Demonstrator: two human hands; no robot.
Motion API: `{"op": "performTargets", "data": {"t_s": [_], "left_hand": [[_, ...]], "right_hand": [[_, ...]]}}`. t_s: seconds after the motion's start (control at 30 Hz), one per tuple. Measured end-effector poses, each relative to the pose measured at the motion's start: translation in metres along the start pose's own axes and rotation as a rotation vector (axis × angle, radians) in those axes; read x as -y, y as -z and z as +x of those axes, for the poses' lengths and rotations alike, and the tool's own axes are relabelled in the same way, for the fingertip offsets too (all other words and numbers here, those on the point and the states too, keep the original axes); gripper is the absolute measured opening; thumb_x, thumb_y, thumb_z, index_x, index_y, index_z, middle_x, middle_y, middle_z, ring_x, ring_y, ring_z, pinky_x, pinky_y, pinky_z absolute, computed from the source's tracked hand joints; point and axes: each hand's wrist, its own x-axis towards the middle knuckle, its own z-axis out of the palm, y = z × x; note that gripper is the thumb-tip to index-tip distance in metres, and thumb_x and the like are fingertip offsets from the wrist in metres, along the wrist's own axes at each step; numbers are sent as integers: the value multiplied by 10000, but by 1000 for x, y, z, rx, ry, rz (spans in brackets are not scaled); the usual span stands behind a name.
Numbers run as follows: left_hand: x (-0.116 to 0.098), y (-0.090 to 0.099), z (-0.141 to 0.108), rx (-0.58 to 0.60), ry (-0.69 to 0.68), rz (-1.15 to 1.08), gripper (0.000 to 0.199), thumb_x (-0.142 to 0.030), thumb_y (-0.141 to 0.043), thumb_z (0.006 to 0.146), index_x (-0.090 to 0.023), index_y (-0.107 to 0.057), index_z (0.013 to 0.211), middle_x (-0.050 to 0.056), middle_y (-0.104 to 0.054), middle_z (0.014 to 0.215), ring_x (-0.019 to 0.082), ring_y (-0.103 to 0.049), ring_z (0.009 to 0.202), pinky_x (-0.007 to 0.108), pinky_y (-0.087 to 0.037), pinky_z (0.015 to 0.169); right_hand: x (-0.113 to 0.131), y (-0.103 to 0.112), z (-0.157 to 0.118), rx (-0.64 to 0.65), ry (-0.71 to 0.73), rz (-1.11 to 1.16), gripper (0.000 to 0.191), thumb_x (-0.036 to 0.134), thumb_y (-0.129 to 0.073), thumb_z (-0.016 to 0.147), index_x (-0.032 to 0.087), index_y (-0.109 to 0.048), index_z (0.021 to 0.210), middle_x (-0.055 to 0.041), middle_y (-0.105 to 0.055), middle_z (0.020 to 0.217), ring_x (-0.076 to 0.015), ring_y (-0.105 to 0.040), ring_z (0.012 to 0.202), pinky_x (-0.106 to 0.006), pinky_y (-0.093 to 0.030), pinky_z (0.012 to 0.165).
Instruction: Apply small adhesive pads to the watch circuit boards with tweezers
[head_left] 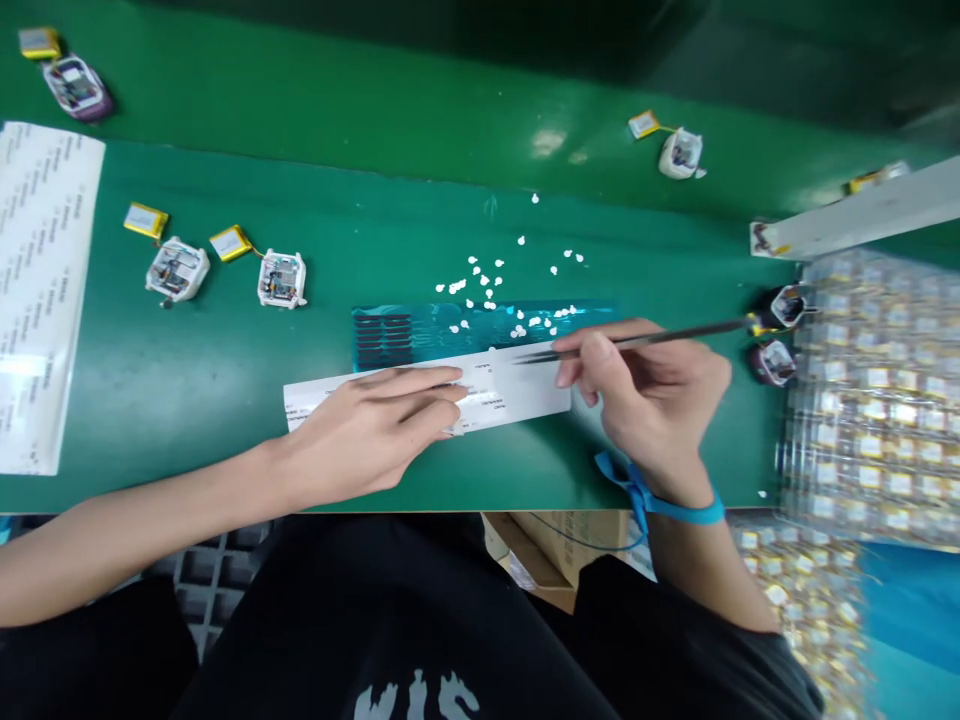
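My left hand (382, 425) lies flat on a white printed strip (525, 395), its fingers stretched to the right and slightly apart. Dark tweezers (675, 333) are held in my right hand (645, 395), their tips over the strip between the two hands. A blue band with a cord is round my right wrist. Behind the strip lies a shiny teal sheet (442, 335) with dark bars at its left end. Several small white round pieces (489, 282) are scattered on and behind that sheet.
Open white device housings (282, 279) with yellow batteries (230, 243) lie left and at the back right. A large white sheet (45, 300) is at the far left. Stacked clear trays (870, 400), dark housings (772, 362) and a pale bar (862, 215) stand right. The green table (187, 400) ends before me.
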Motion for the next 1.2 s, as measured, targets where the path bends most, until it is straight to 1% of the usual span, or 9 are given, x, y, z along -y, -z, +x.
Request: {"op": "performTargets", "data": {"t_s": [0.07,0.13,0.23,0.3,0.37,0.53,0.77,0.87,1.2], "left_hand": [[1,-2,0,47,0,30,157,-73,-486,990,-90,-634,1038,141,-725,1227,275,-650,1240,430,-625,933],[3,-4,0,67,5,35,167,-44,-496,967,-92,-631,1051,139,-722,1237,268,-649,1243,432,-621,945],[5,-3,0,83,-1,41,172,-22,-507,944,-98,-632,1033,148,-726,1225,263,-649,1245,421,-622,945],[6,-2,0,88,-9,46,161,-28,-504,947,-100,-634,1011,155,-731,1208,259,-653,1239,416,-623,942],[6,-2,1,91,-12,49,153,-37,-504,954,-99,-633,1009,158,-730,1212,256,-652,1240,416,-620,948],[5,-1,1,85,-19,42,139,-57,-509,968,-102,-629,1022,150,-725,1227,256,-653,1239,420,-618,954],[6,0,2,87,-13,26,152,-70,-493,983,-87,-638,1024,159,-726,1219,266,-654,1237,421,-621,951],[6,0,2,83,-9,19,161,-82,-485,996,-83,-642,1034,156,-729,1214,263,-655,1236,413,-615,965],[7,-1,1,96,8,16,158,-92,-485,999,-91,-635,1046,159,-720,1233,265,-642,1255,421,-616,957]], "right_hand": [[-6,1,-7,55,-126,104,346,348,-594,993,217,-702,691,18,-676,628,-77,-536,443,-232,-406,410],[-11,3,-12,182,-214,166,361,408,-565,1005,212,-719,744,21,-648,562,-77,-520,394,-219,-422,387],[-16,5,-15,329,-228,207,362,435,-593,984,203,-719,736,-6,-699,623,-106,-628,454,-218,-515,436],[-19,6,-16,312,-221,205,354,411,-613,976,205,-715,707,-14,-723,669,-125,-681,514,-225,-564,486],[-20,7,-16,251,-233,207,362,393,-607,981,214,-709,684,-8,-726,654,-132,-691,518,-231,-585,503],[-19,7,-16,139,-299,212,299,407,-622,972,240,-742,755,-2,-736,628,-153,-706,512,-246,-619,518],[-18,11,-15,232,-288,209,301,356,-626,971,219,-772,747,-23,-773,736,-161,-744,616,-238,-632,566],[-19,12,-15,209,-289,211,332,370,-625,972,232,-761,703,-17,-774,737,-156,-740,605,-240,-638,577],[-18,13,-16,195,-288,197,303,416,-642,957,239,-776,751,-19,-758,693,-160,-724,568,-254,-631,558]]}}
